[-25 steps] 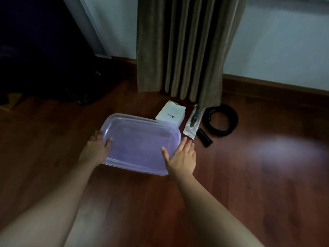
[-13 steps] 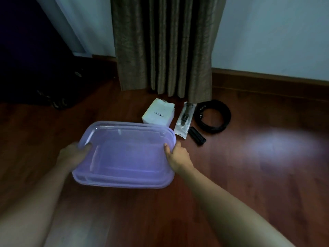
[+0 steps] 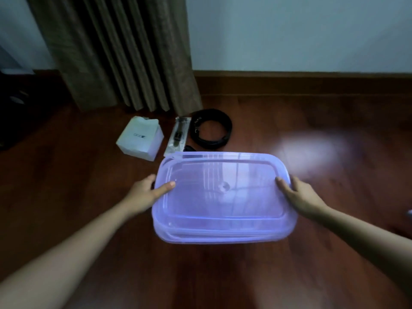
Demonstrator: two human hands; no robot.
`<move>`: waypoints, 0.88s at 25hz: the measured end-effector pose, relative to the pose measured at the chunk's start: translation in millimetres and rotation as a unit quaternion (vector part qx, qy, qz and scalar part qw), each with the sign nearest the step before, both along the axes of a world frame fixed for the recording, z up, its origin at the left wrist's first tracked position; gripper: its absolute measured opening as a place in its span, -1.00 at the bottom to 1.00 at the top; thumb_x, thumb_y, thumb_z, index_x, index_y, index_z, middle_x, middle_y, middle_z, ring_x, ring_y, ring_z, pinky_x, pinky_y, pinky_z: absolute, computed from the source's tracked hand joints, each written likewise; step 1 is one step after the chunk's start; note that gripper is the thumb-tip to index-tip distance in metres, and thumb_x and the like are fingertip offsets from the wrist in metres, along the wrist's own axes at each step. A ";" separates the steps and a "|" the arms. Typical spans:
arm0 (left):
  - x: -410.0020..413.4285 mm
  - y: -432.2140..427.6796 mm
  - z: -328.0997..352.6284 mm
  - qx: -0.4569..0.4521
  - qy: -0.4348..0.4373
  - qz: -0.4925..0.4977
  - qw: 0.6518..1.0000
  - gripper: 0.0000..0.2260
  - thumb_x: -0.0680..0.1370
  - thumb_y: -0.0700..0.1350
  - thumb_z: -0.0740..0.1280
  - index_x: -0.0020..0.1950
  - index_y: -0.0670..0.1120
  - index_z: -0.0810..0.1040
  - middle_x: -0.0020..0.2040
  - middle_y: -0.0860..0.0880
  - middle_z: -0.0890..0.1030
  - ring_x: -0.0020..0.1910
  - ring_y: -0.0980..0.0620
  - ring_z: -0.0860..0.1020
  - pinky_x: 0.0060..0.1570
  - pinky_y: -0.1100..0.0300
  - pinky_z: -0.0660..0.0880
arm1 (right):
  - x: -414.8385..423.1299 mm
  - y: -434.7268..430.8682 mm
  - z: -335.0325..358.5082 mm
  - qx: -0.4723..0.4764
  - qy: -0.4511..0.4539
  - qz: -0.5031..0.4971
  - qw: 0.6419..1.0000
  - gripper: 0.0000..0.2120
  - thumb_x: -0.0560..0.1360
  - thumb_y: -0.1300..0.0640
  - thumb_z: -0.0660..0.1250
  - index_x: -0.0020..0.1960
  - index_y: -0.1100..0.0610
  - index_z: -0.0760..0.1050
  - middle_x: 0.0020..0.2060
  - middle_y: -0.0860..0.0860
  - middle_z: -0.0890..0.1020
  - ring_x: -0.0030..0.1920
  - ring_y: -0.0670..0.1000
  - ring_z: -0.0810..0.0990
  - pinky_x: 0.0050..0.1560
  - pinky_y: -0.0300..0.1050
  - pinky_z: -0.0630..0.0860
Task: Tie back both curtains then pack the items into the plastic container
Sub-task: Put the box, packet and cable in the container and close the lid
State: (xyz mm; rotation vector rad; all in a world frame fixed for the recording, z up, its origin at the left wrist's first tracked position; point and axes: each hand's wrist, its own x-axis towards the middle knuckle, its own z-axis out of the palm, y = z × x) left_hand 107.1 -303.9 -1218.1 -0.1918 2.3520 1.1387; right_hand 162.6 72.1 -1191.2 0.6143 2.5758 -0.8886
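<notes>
The lidded container (image 3: pixel 223 197) is mid-frame, held by its short ends. The left grip (image 3: pixel 145 192) clasps the left rim with its thumb on the lid, and the right grip (image 3: pixel 301 195) clasps the right rim. Above it on the floor (image 3: pixel 312 121) lie a white box (image 3: pixel 140 139), a pouch (image 3: pixel 178 136) and a black coil (image 3: pixel 210 132), below the curtain (image 3: pixel 122 52) at upper left.
</notes>
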 end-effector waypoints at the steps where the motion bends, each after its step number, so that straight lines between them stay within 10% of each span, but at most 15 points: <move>1: 1.8 15.6 -3.0 0.005 0.003 -0.007 1.000 -0.59 0.34 0.31 0.38 -0.06 0.01 0.54 -0.12 0.10 0.62 -0.13 0.13 0.60 -0.21 0.24 0.46 | 4.5 13.6 -0.5 -0.003 0.000 -0.012 1.000 -0.49 0.53 -0.23 0.12 0.17 0.18 0.46 0.10 0.21 0.61 0.10 0.19 0.56 -0.03 -0.06 0.42; 13: 17.2 50.5 -14.0 -0.129 0.022 -0.020 0.991 -0.53 0.39 0.32 0.32 -0.01 -0.06 0.45 0.01 -0.08 0.62 -0.04 -0.06 0.59 -0.16 0.10 0.51 | 24.9 39.5 -42.6 -0.029 0.030 -0.037 0.998 -0.55 0.55 -0.18 0.14 0.29 0.09 0.40 0.17 0.19 0.58 0.17 0.21 0.54 0.08 -0.02 0.42; 16: 27.8 65.9 1.5 -0.227 0.131 -0.054 0.964 -0.23 0.39 0.42 0.17 0.45 0.00 0.18 0.45 -0.09 0.28 0.39 -0.11 0.31 0.25 -0.08 0.37 | 33.2 41.9 -42.7 -0.155 0.050 -0.082 0.983 -0.50 0.57 -0.20 0.08 0.39 0.05 0.34 0.29 0.03 0.47 0.32 0.03 0.41 0.26 -0.11 0.29; 22: 85.0 130.9 9.0 -0.225 0.216 -0.280 0.908 -0.12 0.30 0.54 -0.25 0.53 0.12 -0.13 0.50 0.11 -0.28 0.53 0.03 -0.21 0.46 0.02 -0.19 | 82.5 50.9 -77.2 -0.376 0.046 -0.143 0.914 -0.37 0.42 -0.42 0.16 0.36 -0.09 0.39 0.34 -0.09 0.47 0.37 -0.07 0.40 0.43 0.14 0.24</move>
